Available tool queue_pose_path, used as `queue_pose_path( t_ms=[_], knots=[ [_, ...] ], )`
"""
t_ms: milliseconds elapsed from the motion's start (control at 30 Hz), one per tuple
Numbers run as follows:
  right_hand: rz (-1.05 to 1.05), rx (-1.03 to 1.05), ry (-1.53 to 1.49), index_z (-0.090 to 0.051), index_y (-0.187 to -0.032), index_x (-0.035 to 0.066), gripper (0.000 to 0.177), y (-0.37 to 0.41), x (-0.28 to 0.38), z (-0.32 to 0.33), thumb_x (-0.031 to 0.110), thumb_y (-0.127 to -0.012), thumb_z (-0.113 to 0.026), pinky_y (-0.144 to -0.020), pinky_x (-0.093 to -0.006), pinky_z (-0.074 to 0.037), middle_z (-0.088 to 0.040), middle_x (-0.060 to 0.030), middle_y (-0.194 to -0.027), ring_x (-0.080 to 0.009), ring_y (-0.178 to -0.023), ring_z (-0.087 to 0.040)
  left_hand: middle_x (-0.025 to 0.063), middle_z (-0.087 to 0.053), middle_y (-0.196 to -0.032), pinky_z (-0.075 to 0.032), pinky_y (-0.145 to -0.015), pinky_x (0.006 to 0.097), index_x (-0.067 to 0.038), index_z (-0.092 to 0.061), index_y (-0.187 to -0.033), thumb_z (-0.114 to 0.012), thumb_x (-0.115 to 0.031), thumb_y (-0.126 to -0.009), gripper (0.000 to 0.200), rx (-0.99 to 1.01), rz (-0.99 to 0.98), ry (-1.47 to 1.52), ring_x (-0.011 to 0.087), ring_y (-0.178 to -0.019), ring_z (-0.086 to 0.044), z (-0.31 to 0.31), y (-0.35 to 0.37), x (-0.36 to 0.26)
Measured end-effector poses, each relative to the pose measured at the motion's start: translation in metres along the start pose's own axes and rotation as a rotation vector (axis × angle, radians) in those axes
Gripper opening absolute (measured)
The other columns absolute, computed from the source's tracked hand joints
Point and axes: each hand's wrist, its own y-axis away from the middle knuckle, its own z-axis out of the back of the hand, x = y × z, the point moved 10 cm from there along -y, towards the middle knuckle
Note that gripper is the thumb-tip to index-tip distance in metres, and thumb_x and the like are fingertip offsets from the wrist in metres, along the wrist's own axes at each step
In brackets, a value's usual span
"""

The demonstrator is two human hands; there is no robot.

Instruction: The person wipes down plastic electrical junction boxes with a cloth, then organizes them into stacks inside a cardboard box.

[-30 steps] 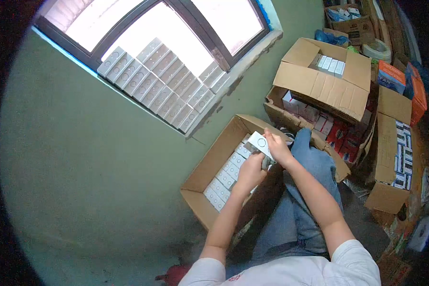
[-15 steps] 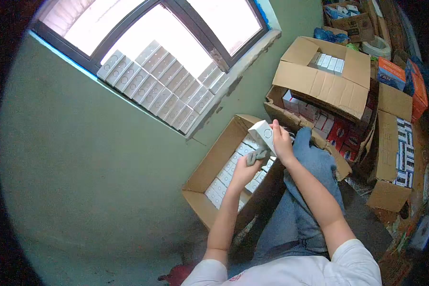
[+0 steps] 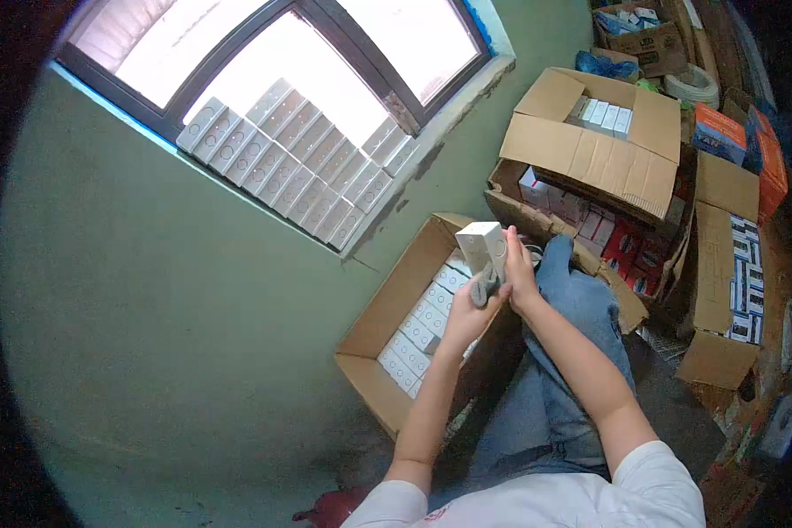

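My right hand (image 3: 521,277) grips a white electrical back box (image 3: 481,239) with round knockouts along its side, its fingers lying along the right face. In my left hand (image 3: 466,321) is a bunched grey cloth (image 3: 483,289), pressed against the lower part of the back box. Both hands are above an open cardboard carton (image 3: 378,312). Rows of similar white back boxes (image 3: 407,352) lie inside that carton, partly hidden by my left forearm. More of them stand in a stepped stack (image 3: 282,167) on the window sill.
To the right is an open carton (image 3: 581,154) of white packets, above another holding red and white packages (image 3: 620,242). A carton of blue-and-white boxes (image 3: 744,282) stands further right. An orange box (image 3: 720,132) and a coil of white cable (image 3: 691,85) lie behind.
The back box has turned so that its end faces up more. My left hand with the cloth has moved up and right, closer to my right hand.
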Motion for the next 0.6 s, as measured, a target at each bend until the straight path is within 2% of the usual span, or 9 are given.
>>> queue_pose_path(
  t_ms=[33,133,167,267,300,400,433,567,600],
  knots=[
    [-0.016,0.036,-0.056,-0.06,-0.119,0.004,0.056,0.002,0.002,-0.005,0.049,-0.101,-0.031,-0.097,-0.0312,-0.039,-0.06,-0.0107,-0.118,-0.0197,-0.109,-0.054,0.0062,-0.067,-0.088,-0.048,-0.073,0.0297,-0.003,-0.063,-0.108,-0.069,-0.017,-0.085,0.028,0.0,0.046,-0.064,0.0127,-0.082,-0.061,0.004,-0.002,0.006],
    [-0.128,0.187,-0.145,-0.054,-0.129,0.008,0.06,-0.001,-0.007,-0.017,0.055,-0.098,-0.033,-0.099,-0.0331,-0.037,-0.057,-0.0085,-0.124,-0.0199,-0.113,-0.052,0.0143,-0.068,-0.1,-0.05,-0.078,0.0321,-0.004,-0.064,-0.108,-0.067,-0.015,-0.085,0.026,-0.079,-0.068,-0.328,0.0241,-0.089,-0.066,0.025,-0.003,-0.015],
    [-0.177,0.246,-0.163,-0.052,-0.133,0.01,0.063,-0.002,-0.012,-0.021,0.058,-0.097,-0.034,-0.099,-0.0342,-0.037,-0.056,-0.0078,-0.125,-0.02,-0.114,-0.052,0.0137,-0.066,-0.105,-0.051,-0.078,0.0361,-0.007,-0.064,-0.111,-0.064,-0.007,-0.08,0.031,-0.134,-0.224,-0.441,0.0308,-0.092,-0.064,0.031,-0.001,-0.021],
    [-0.32,0.34,-0.107,-0.046,-0.137,0.013,0.073,0.006,-0.008,-0.028,0.068,-0.09,-0.036,-0.101,-0.0383,-0.036,-0.056,-0.0085,-0.123,-0.021,-0.116,-0.051,0.0092,-0.066,-0.107,-0.051,-0.078,0.0391,-0.008,-0.062,-0.111,-0.063,-0.002,-0.074,0.037,-0.253,-0.243,-0.902,0.0323,-0.095,-0.064,0.047,0.007,-0.036],
    [-0.405,0.384,-0.089,-0.046,-0.135,0.014,0.079,0.017,-0.001,-0.031,0.075,-0.086,-0.037,-0.098,-0.0423,-0.04,-0.058,-0.0085,-0.12,-0.0222,-0.11,-0.055,0.0046,-0.064,-0.111,-0.052,-0.076,0.0386,-0.01,-0.062,-0.112,-0.06,-0.002,-0.072,0.04,-0.272,-0.303,-1.036,0.0271,-0.092,-0.064,0.048,0.008,-0.041],
    [-0.501,0.502,-0.173,-0.048,-0.131,0.015,0.078,0.038,0.02,-0.047,0.076,-0.084,-0.04,-0.09,-0.0406,-0.047,-0.059,-0.0083,-0.117,-0.0216,-0.101,-0.059,0.002,-0.065,-0.109,-0.051,-0.073,0.0355,-0.012,-0.063,-0.11,-0.059,-0.004,-0.075,0.036,-0.218,-0.35,-1.211,0.0221,-0.087,-0.063,0.047,0.01,-0.045],
    [-0.524,0.529,-0.162,-0.049,-0.129,0.017,0.073,0.03,0.003,-0.044,0.072,-0.082,-0.049,-0.08,-0.0386,-0.053,-0.06,-0.007,-0.115,-0.0201,-0.096,-0.061,0.0012,-0.065,-0.11,-0.051,-0.07,0.0337,-0.012,-0.063,-0.111,-0.058,-0.007,-0.076,0.036,-0.191,-0.395,-1.244,0.02,-0.084,-0.063,0.044,0.012,-0.043],
    [-0.355,0.271,0.084,-0.054,-0.125,0.017,0.06,0.026,0.006,-0.023,0.058,-0.082,-0.064,-0.075,-0.0301,-0.053,-0.061,-0.0045,-0.108,-0.0142,-0.092,-0.061,0.006,-0.064,-0.11,-0.052,-0.072,0.0356,-0.009,-0.061,-0.115,-0.059,-0.006,-0.076,0.039,-0.169,-0.39,-1.151,0.0235,-0.087,-0.064,0.023,0.021,-0.018],
    [-0.311,0.299,0.12,-0.055,-0.124,0.016,0.059,0.025,0.005,-0.025,0.055,-0.082,-0.065,-0.074,-0.0289,-0.053,-0.061,-0.0044,-0.107,-0.0131,-0.092,-0.06,0.0069,-0.064,-0.11,-0.053,-0.072,0.037,-0.008,-0.06,-0.115,-0.059,-0.005,-0.076,0.039,-0.184,-0.369,-1.11,0.0249,-0.088,-0.064,0.02,0.024,-0.014]
  ],
)
